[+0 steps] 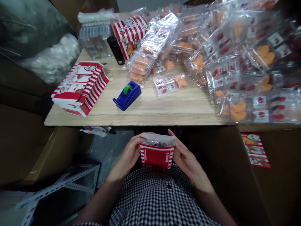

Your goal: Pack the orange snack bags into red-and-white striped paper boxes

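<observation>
A red box with white striped edges (pixel 157 157) is held upright over my lap, in front of the table edge. Its top is open, with a white flap raised at the back and clear plastic packaging showing inside. My left hand (pixel 132 150) grips the box's left side, thumb near the top corner. My right hand (pixel 185 155) holds the right side, with the index finger pointing up past the corner. The lower part of the box is in shadow.
On the wooden table (pixel 164 110) are a stack of flattened striped boxes (pixel 80 84), a blue tape dispenser (pixel 127 95), a black cylinder (pixel 115 50) and a striped box (pixel 130 29). Many clear bags (pixel 237 110) are heaped at the right. Cardboard boxes (pixel 277 188) flank my lap.
</observation>
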Demonstrator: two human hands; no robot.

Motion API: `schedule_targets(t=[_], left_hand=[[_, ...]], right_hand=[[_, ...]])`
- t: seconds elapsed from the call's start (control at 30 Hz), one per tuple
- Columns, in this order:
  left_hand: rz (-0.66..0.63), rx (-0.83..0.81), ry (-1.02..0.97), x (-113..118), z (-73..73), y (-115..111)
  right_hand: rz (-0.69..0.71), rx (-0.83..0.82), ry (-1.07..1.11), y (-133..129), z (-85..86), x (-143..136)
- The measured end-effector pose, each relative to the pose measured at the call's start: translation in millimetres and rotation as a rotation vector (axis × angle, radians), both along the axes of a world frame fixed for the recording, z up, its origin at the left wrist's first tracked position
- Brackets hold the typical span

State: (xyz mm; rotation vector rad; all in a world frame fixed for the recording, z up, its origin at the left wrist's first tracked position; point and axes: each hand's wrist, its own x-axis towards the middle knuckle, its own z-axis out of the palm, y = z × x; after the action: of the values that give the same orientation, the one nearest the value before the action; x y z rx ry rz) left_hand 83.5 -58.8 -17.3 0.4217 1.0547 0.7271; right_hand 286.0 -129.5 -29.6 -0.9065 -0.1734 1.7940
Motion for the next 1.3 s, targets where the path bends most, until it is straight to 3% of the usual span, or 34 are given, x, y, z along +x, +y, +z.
schedule_targets(t=[0.1, 0.23, 0.5, 0.7, 0.97, 1.13, 1.3], left_hand=[[-0.03, -0.002, 0.011, 1, 0.4, 0], [0.125, -0.066, 0.166, 3, -1.9, -1], [0.138, -0.062, 0.196, 4, 2.2, -8], [0.082, -0.049, 0.18, 8, 7.7, -8], [-0.105, 0.068, 0.024, 10, 6.2, -6], [-0.239, 0.167, -0.052, -2, 0.4, 1], [-0.46, 0.325, -0.092, -19, 1.0, 10]], right_hand=[[0.05, -0.002, 0.024, 1, -0.8, 1], [0.113, -0.01, 0.066, 4, 0.4, 1], [0.061, 0.0, -0.029, -3, -0.9, -5], [-0.076, 0.027, -0.133, -4, 0.5, -11], [-0.04, -0.069, -0.161, 7, -5.3, 5], [0.03, 0.048, -0.26, 20, -4.1, 13], [0.023, 0.165, -0.329, 24, -3.4, 11]])
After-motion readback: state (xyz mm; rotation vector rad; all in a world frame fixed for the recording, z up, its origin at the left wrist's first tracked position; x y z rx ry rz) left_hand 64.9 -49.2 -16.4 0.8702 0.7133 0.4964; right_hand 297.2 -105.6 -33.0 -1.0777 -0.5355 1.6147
